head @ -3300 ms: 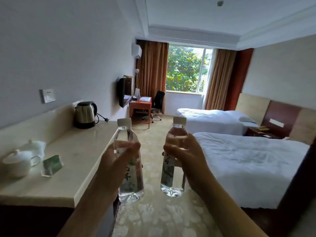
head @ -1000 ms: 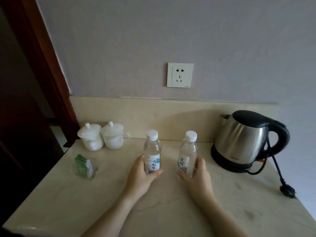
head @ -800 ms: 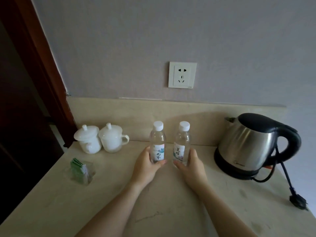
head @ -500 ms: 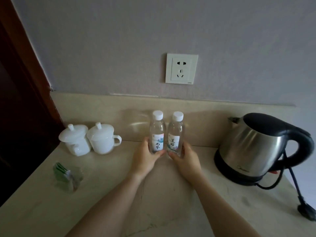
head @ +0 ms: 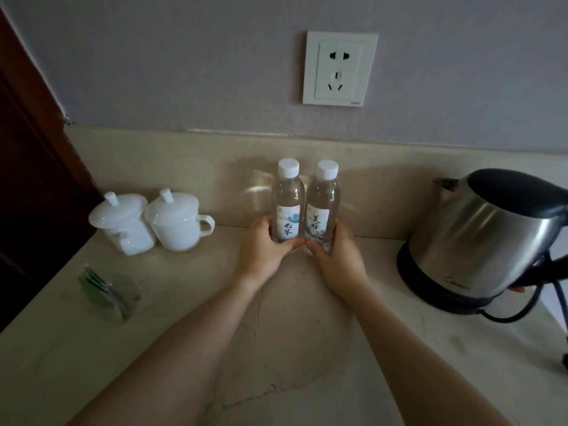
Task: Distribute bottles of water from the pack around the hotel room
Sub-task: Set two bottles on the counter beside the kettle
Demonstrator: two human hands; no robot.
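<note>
Bottles stand upright side by side on the counter [head: 276, 348], near the backsplash, between the cups [head: 153, 222] and the kettle [head: 485, 238]. Left hand [head: 264, 253] grasps the left bottle [head: 288, 207] low, from its outer side; right hand [head: 338, 259] grasps the right bottle [head: 322, 210] likewise. Both are clear, white-capped and labelled, seemingly touching. Letting go is probably next.

The kettle [head: 488, 238] is cut off at the right edge, so its handle is only partly seen. The bases of the two bottles [head: 288, 207] are hidden behind the thumbs. The green packets [head: 101, 287] are blurred, and their print cannot be read. Both forearms are cut off by the bottom edge.
</note>
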